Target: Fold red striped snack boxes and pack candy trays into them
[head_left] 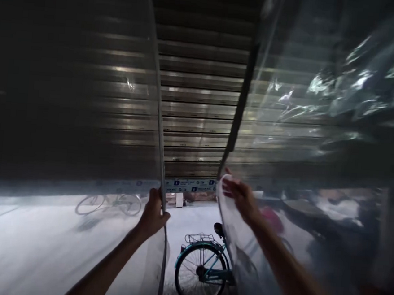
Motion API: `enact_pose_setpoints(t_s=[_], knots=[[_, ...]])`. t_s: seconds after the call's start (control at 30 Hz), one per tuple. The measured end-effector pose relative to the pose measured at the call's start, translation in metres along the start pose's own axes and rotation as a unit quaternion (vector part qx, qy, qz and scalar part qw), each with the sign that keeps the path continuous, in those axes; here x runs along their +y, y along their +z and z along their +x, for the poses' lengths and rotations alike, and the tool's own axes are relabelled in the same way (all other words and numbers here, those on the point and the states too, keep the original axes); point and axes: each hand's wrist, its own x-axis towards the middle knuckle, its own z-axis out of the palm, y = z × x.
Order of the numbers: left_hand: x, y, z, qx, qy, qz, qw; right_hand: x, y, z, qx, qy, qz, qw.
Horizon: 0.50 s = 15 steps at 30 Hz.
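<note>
Two clear plastic curtain sheets hang in front of me, parted by a gap in the middle. My left hand (pixel 153 211) is closed round the edge of the left curtain sheet (pixel 125 115), its thumb pointing to the right. Higher up, my right hand (pixel 239 192) is closed on the folded edge of the right curtain sheet (pixel 285 140), which is bent back and wrinkled with bright reflections. A dark strip (pixel 242 101) runs along that sheet's edge above the hand. Some fingers of the right hand are blurred.
Behind the gap is a partly raised metal roller shutter (pixel 199 111), with a printed strip (pixel 194 185) along its bottom. A teal bicycle (pixel 205 269) stands just outside on the ground. Through the left sheet, another bicycle (pixel 108 204) shows faintly.
</note>
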Motion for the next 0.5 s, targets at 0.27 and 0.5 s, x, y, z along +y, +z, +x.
enact_pose_setpoints(t_s=[0.27,0.5], knots=[[0.012,-0.001,-0.023,-0.063,0.007,-0.181,0.981,-0.009,0.12,-0.034,-0.23,0.004,0.128,0.965],[-0.032,-0.035,-0.051,0.039,-0.106,-0.356,0.928,-0.006,0.134,-0.041,-0.293,0.001,0.135,0.946]])
